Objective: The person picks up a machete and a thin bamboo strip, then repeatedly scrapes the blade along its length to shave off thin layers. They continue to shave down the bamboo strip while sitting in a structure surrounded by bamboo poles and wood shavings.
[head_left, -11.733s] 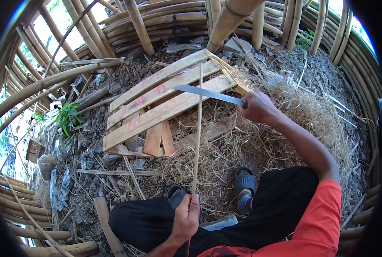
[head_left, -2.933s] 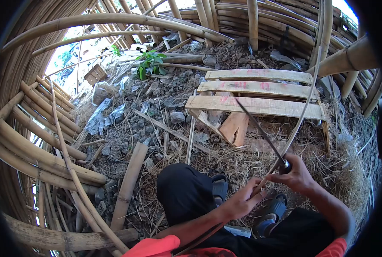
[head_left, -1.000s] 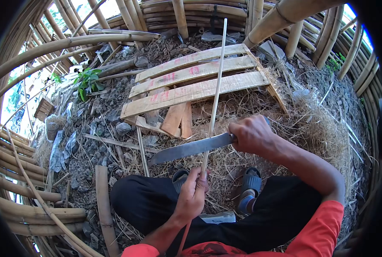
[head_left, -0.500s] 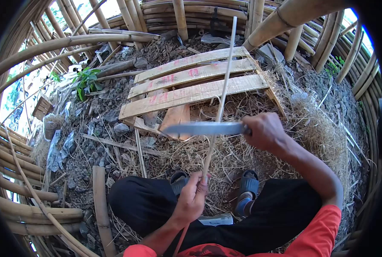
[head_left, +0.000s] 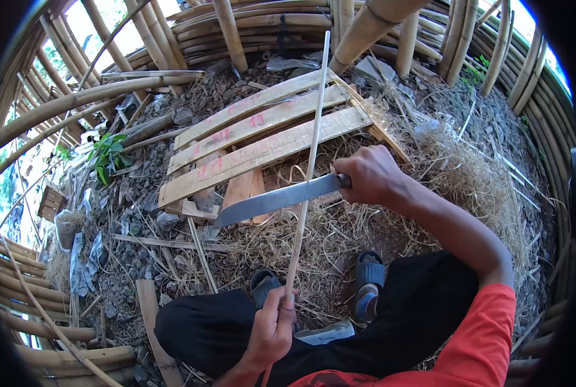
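Note:
My right hand point(head_left: 370, 175) is closed round the dark handle of a long machete point(head_left: 276, 200), its broad grey blade pointing left. The blade crosses a thin bamboo strip point(head_left: 315, 138) at about mid-length, with a fine curled shaving by the crossing. Low in the view, my left hand point(head_left: 272, 330) grips the strip near its lower end, thumb along it. From there the strip rises, leaning slightly right, and its upper end overlaps the pallet behind.
A slatted wooden pallet point(head_left: 262, 149) lies ahead on rubble. Pale shavings point(head_left: 459, 177) cover the ground around my sandalled feet. Left of my knee lies a flat bamboo piece point(head_left: 155, 329). Bamboo poles point(head_left: 372, 29) and stacked bamboo walls enclose the space. A green plant point(head_left: 108, 157) grows at left.
The blade has tilted, its tip lower and its handle slightly higher. My right hand has shifted left and up in view, my left hand left and down. The whole scene has shifted left.

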A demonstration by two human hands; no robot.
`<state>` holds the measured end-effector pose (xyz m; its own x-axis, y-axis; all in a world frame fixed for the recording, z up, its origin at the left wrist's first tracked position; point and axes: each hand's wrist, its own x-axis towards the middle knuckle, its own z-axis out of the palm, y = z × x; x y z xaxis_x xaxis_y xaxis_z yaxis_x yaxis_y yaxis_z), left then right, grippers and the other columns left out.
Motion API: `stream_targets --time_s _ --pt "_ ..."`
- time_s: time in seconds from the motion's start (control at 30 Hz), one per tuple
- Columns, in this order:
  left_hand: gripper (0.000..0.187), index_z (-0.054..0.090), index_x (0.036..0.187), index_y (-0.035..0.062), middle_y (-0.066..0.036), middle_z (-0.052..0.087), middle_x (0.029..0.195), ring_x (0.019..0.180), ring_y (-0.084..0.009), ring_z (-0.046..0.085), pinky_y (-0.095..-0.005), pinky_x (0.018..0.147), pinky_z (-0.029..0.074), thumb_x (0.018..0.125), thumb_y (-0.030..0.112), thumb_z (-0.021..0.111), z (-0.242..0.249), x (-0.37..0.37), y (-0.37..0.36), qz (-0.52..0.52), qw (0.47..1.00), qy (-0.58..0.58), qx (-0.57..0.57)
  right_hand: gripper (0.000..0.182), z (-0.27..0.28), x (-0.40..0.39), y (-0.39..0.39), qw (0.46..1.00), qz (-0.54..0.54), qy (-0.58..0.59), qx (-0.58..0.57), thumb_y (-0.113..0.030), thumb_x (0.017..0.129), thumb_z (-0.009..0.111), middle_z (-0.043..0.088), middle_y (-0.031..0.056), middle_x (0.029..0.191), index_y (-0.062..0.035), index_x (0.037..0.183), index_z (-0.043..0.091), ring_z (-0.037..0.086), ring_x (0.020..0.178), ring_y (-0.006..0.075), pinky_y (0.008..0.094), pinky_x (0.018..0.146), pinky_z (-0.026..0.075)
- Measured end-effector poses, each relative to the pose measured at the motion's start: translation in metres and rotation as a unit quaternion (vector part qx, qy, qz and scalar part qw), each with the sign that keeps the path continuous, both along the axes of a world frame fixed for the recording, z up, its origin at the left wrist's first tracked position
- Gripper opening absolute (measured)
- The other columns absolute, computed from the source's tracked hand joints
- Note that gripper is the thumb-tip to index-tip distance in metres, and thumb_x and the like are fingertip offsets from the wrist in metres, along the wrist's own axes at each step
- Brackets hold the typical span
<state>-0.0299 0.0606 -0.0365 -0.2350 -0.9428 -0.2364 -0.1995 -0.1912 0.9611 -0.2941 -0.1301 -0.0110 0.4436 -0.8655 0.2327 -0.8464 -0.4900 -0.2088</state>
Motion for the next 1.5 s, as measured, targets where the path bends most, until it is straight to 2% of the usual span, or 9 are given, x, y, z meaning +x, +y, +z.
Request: stream_targets --time_s 0.2,0.27,0.33,0.47,0.77,0.9,1.2,1.43,1.5 --pt "0.021 0.050 0.115 0.0007 0.000 0.048 0.063 0.055 -0.0055 0.045 -0.0231 0.050 0.037 0.102 0.016 0.044 0.003 0.009 0.005 0.005 1.000 0.008 0.016 0.009 -0.010 -0.022 -0.017 0.998 -0.049 -0.001 0.035 -0.017 0.072 0.063 0.061 0.0084 0.054 -0.0121 0.072 0.071 0.061 0.048 0.0255 0.0376 0.051 0.051" --pt "0.020 0.051 0.114 0.0003 0.000 0.048 0.063 0.055 -0.0061 0.045 -0.0233 0.050 0.037 0.101 0.015 0.045 0.004 0.011 0.011 -0.003 1.000 0.001 0.026 0.018 -0.007 -0.051 -0.033 0.971 -0.202 -0.066 0.112 -0.021 0.081 0.058 0.063 0.0105 0.057 -0.0094 0.075 0.071 0.062 0.049 0.0232 0.0397 0.054 0.053" --pt "0.019 0.052 0.113 0.0000 0.000 0.048 0.063 0.055 -0.0066 0.045 -0.0236 0.050 0.037 0.101 0.014 0.046 -0.001 0.010 0.016 -0.034 0.999 -0.031 -0.009 0.024 -0.014 -0.108 -0.051 0.964 -0.266 -0.016 0.002 -0.022 0.084 0.057 0.063 0.0121 0.056 -0.0056 0.071 0.069 0.059 0.046 0.0212 0.0394 0.053 0.051" --pt "0.018 0.053 0.111 -0.0004 -0.001 0.049 0.064 0.055 -0.0074 0.046 -0.0241 0.051 0.038 0.100 0.013 0.047 -0.009 0.000 0.013 -0.042 0.999 -0.002 -0.028 0.021 -0.014 -0.120 -0.015 0.943 -0.315 -0.103 -0.005 -0.020 0.085 0.060 0.059 0.0062 0.051 -0.0047 0.074 0.070 0.054 0.043 0.0149 0.0332 0.048 0.045" --pt "0.024 0.051 0.110 0.0003 0.003 0.045 0.063 0.055 -0.0026 0.040 -0.0203 0.050 0.034 0.102 0.022 0.045 -0.015 -0.013 0.006 -0.055 0.997 0.032 0.053 0.005 0.021 -0.042 0.036 0.999 0.043 -0.028 -0.012 -0.018 0.075 0.068 0.059 0.0039 0.052 -0.0128 0.074 0.067 0.060 0.046 0.0186 0.0368 0.045 0.047" --pt "0.019 0.053 0.109 -0.0003 -0.003 0.053 0.065 0.057 -0.0080 0.050 -0.0253 0.054 0.042 0.101 0.017 0.048 -0.017 -0.011 0.007 -0.036 0.999 0.006 0.020 0.009 0.034 -0.014 0.046 0.994 0.021 0.099 0.051 -0.022 0.071 0.068 0.061 0.0069 0.055 -0.0134 0.074 0.066 0.063 0.050 0.0256 0.0386 0.048 0.049" --pt "0.014 0.053 0.108 0.0010 -0.007 0.053 0.061 0.051 -0.0119 0.052 -0.0281 0.048 0.039 0.098 0.011 0.051 -0.023 -0.010 0.004 -0.032 0.996 -0.067 -0.043 0.010 0.008 -0.030 0.025 0.997 -0.048 0.056 0.015 -0.020 0.068 0.066 0.060 0.0113 0.056 -0.0096 0.068 0.065 0.064 0.055 0.0309 0.0433 0.052 0.051" --pt "0.016 0.054 0.107 0.0003 -0.004 0.051 0.058 0.051 -0.0096 0.050 -0.0269 0.047 0.038 0.099 0.014 0.050 -0.016 -0.017 0.002 -0.037 0.994 -0.074 -0.072 0.006 -0.007 -0.048 0.017 0.998 -0.050 0.044 -0.003 -0.013 0.070 0.063 0.060 0.0078 0.053 -0.0097 0.068 0.067 0.060 0.046 0.0238 0.0380 0.047 0.049" --pt "0.021 0.055 0.107 -0.0004 0.001 0.049 0.058 0.052 -0.0039 0.045 -0.0224 0.047 0.035 0.100 0.019 0.049 -0.016 -0.017 0.004 -0.027 0.993 -0.070 -0.093 0.009 -0.014 -0.068 0.004 0.990 -0.143 -0.008 0.009 -0.012 0.074 0.061 0.061 0.0054 0.053 -0.0090 0.071 0.069 0.057 0.043 0.0189 0.0356 0.044 0.048"
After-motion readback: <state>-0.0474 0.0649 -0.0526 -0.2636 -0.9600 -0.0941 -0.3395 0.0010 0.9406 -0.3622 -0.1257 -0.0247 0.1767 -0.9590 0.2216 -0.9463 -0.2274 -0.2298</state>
